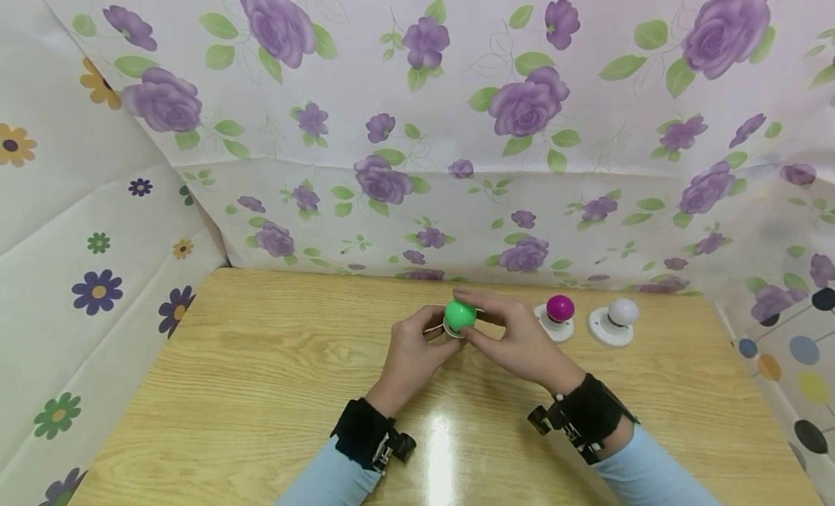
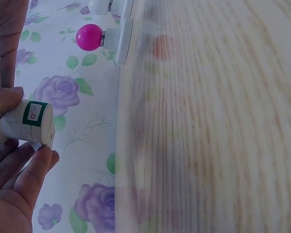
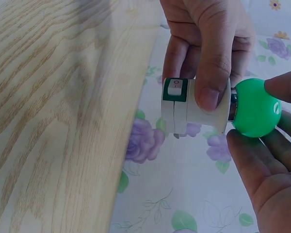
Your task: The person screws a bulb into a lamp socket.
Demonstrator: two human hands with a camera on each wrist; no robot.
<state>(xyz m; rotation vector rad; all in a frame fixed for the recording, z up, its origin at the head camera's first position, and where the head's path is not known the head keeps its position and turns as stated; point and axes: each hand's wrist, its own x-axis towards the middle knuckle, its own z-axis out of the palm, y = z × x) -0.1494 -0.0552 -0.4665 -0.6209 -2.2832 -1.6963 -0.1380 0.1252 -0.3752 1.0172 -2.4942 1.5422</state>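
Observation:
A green light bulb (image 1: 460, 314) sits at the mouth of a white lamp socket (image 3: 199, 112), above the table. Some of its metal screw base shows at the socket's rim in the right wrist view. My left hand (image 1: 417, 352) grips the socket between thumb and fingers. A rocker switch (image 2: 34, 112) in a green frame is on the socket's side. With thumb and fingertips, my right hand (image 1: 522, 339) holds the bulb's round part. The left wrist view hides nearly all of the bulb.
Right of my hands, a magenta bulb (image 1: 560, 308) and a white bulb (image 1: 623, 312) stand in round white bases on the wooden table (image 1: 261, 390). A flowered cloth (image 1: 391, 114) hangs behind the table's back edge.

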